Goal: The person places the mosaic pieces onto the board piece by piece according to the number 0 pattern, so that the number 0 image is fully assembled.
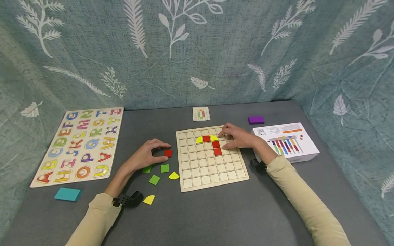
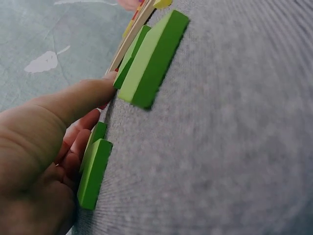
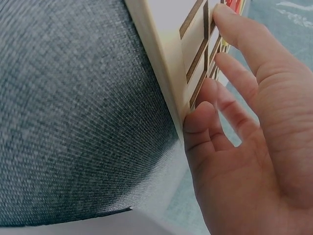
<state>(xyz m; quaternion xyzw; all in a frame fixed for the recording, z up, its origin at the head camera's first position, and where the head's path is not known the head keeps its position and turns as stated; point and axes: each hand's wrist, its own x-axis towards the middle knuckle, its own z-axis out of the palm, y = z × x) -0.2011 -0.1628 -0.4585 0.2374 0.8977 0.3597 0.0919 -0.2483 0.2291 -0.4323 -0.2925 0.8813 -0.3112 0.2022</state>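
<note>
My left hand (image 1: 146, 156) is at the left of the wooden grid board, thumb and index finger spread around a red square tile (image 1: 168, 153). The thumb tip lies right at the tile's near edge; the index fingertip shows slightly beyond its far edge. Green tiles (image 2: 154, 58) stand close by the thumb in the left wrist view. My right hand (image 1: 239, 136) rests its fingertips on the right part of the grid board (image 1: 200, 172), holding no tile. On the board, red squares (image 1: 217, 151) and yellow quarter-circle tiles (image 1: 199, 139) sit in the upper cells.
Loose green squares (image 1: 154, 179) and yellow quarter circles (image 1: 149, 200) lie left of the board. A pattern card (image 1: 201, 114) is behind it. An alphabet puzzle (image 1: 78, 147) and teal block (image 1: 68, 194) lie left; a purple block (image 1: 256, 120) and white box (image 1: 286, 141) right.
</note>
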